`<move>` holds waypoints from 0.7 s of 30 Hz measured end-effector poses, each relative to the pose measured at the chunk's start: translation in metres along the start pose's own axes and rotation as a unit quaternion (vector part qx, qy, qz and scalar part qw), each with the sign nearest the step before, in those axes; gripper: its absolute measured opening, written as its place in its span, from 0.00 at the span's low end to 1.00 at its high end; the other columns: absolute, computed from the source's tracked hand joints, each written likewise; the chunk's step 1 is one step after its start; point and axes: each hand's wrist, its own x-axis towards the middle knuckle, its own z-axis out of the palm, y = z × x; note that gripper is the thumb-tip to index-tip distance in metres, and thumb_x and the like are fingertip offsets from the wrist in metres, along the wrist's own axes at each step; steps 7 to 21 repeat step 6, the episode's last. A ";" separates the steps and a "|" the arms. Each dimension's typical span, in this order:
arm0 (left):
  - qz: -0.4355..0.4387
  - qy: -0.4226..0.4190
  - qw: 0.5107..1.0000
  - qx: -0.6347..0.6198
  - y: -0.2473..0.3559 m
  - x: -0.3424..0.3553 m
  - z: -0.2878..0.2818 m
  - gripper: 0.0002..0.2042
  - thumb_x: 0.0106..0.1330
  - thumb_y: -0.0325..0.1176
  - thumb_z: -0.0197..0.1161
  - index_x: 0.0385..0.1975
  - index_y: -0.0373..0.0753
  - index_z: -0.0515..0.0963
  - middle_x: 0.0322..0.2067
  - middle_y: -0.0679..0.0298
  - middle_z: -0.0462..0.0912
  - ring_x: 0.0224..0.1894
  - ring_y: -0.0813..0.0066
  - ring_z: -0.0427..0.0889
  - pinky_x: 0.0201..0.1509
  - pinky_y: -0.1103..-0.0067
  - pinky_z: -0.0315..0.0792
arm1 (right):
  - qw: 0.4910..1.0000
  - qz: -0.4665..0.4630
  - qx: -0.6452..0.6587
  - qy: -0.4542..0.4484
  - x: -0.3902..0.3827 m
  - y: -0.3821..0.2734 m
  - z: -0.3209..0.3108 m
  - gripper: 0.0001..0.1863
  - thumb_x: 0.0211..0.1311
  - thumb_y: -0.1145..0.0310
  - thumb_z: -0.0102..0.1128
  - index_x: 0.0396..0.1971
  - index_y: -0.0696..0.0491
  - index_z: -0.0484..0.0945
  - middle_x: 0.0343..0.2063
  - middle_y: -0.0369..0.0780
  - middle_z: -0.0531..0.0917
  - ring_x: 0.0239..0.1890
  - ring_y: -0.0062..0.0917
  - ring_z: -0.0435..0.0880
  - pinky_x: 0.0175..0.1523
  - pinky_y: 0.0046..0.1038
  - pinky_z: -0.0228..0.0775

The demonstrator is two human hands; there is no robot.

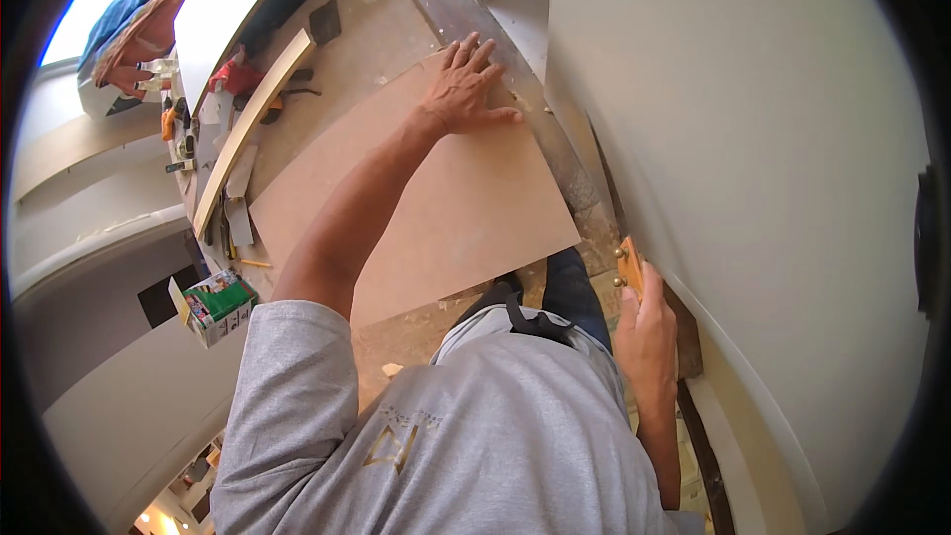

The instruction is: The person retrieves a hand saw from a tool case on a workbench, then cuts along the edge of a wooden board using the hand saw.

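A large tan board (466,193) lies flat on the work surface in front of me. My left hand (464,89) rests on its far part, palm down, with the fingers spread toward the far edge. Low at my right side, my right hand (649,332) is closed round a small orange wooden tool with brass knobs (627,266). The tool is held beyond the board's near right corner, apart from it. My fingers cover its lower part, so its exact kind does not show.
Left of the board lies a long curved wooden strip (253,134), with several hand tools around it. A green and white box (220,305) stands at the left edge. Close on my right rises a large pale panel (733,159). A dark flat piece (325,22) lies farther back.
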 end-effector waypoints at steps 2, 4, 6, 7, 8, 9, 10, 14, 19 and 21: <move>-0.014 -0.081 0.996 -0.035 -0.002 0.010 -0.007 0.35 0.63 0.68 0.67 0.57 0.44 0.86 0.73 0.47 0.69 0.81 0.40 0.56 0.83 0.46 0.46 | 1.000 -0.005 0.003 0.000 -0.002 0.006 -0.003 0.24 0.78 0.69 0.55 0.68 0.62 0.69 0.49 0.61 0.86 0.50 0.58 0.87 0.52 0.51 0.79; -0.044 -0.131 0.989 -0.055 -0.006 0.031 -0.010 0.29 0.66 0.63 0.68 0.55 0.46 0.87 0.73 0.49 0.71 0.81 0.42 0.56 0.83 0.47 0.47 | 0.999 -0.044 0.001 0.012 -0.001 0.010 -0.003 0.24 0.79 0.69 0.55 0.69 0.62 0.68 0.50 0.61 0.86 0.50 0.58 0.87 0.53 0.51 0.79; -0.086 -0.144 0.981 -0.093 -0.008 0.044 -0.011 0.23 0.68 0.58 0.70 0.52 0.47 0.88 0.72 0.51 0.72 0.81 0.43 0.56 0.83 0.49 0.48 | 1.000 -0.023 0.020 0.003 0.002 0.011 -0.005 0.25 0.78 0.67 0.56 0.69 0.60 0.69 0.52 0.62 0.85 0.53 0.57 0.86 0.55 0.50 0.78; -0.086 -0.144 0.981 -0.093 -0.008 0.044 -0.011 0.23 0.68 0.58 0.70 0.52 0.47 0.88 0.72 0.51 0.72 0.81 0.43 0.56 0.83 0.49 0.48 | 1.000 -0.023 0.020 0.003 0.002 0.011 -0.005 0.25 0.78 0.67 0.56 0.69 0.60 0.69 0.52 0.62 0.85 0.53 0.57 0.86 0.55 0.50 0.78; -0.086 -0.144 0.981 -0.093 -0.008 0.044 -0.011 0.23 0.68 0.58 0.70 0.52 0.47 0.88 0.72 0.51 0.72 0.81 0.43 0.56 0.83 0.49 0.48 | 1.000 -0.023 0.020 0.003 0.002 0.011 -0.005 0.25 0.78 0.67 0.56 0.69 0.60 0.69 0.52 0.62 0.85 0.53 0.57 0.86 0.55 0.50 0.78; -0.086 -0.144 0.981 -0.093 -0.008 0.044 -0.011 0.23 0.68 0.58 0.70 0.52 0.47 0.88 0.72 0.51 0.72 0.81 0.43 0.56 0.83 0.49 0.48 | 1.000 -0.023 0.020 0.003 0.002 0.011 -0.005 0.25 0.78 0.67 0.56 0.69 0.60 0.69 0.52 0.62 0.85 0.53 0.57 0.86 0.55 0.50 0.78; -0.086 -0.144 0.981 -0.093 -0.008 0.044 -0.011 0.23 0.68 0.58 0.70 0.52 0.47 0.88 0.72 0.51 0.72 0.81 0.43 0.56 0.83 0.49 0.48 | 1.000 -0.023 0.020 0.003 0.002 0.011 -0.005 0.25 0.78 0.67 0.56 0.69 0.60 0.69 0.52 0.62 0.85 0.53 0.57 0.86 0.55 0.50 0.78; -0.086 -0.144 0.981 -0.093 -0.008 0.044 -0.011 0.23 0.68 0.58 0.70 0.52 0.47 0.88 0.72 0.51 0.72 0.81 0.43 0.56 0.83 0.49 0.48 | 1.000 -0.023 0.020 0.003 0.002 0.011 -0.005 0.25 0.78 0.67 0.56 0.69 0.60 0.69 0.52 0.62 0.85 0.53 0.57 0.86 0.55 0.50 0.78; -0.086 -0.144 0.981 -0.093 -0.008 0.044 -0.011 0.23 0.68 0.58 0.70 0.52 0.47 0.88 0.72 0.51 0.72 0.81 0.43 0.56 0.83 0.49 0.48 | 1.000 -0.023 0.020 0.003 0.002 0.011 -0.005 0.25 0.78 0.67 0.56 0.69 0.60 0.69 0.52 0.62 0.85 0.53 0.57 0.86 0.55 0.50 0.78; -0.086 -0.144 0.981 -0.093 -0.008 0.044 -0.011 0.23 0.68 0.58 0.70 0.52 0.47 0.88 0.72 0.51 0.72 0.81 0.43 0.56 0.83 0.49 0.48 | 1.000 -0.023 0.020 0.003 0.002 0.011 -0.005 0.25 0.78 0.67 0.56 0.69 0.60 0.69 0.52 0.62 0.85 0.53 0.57 0.86 0.55 0.50 0.78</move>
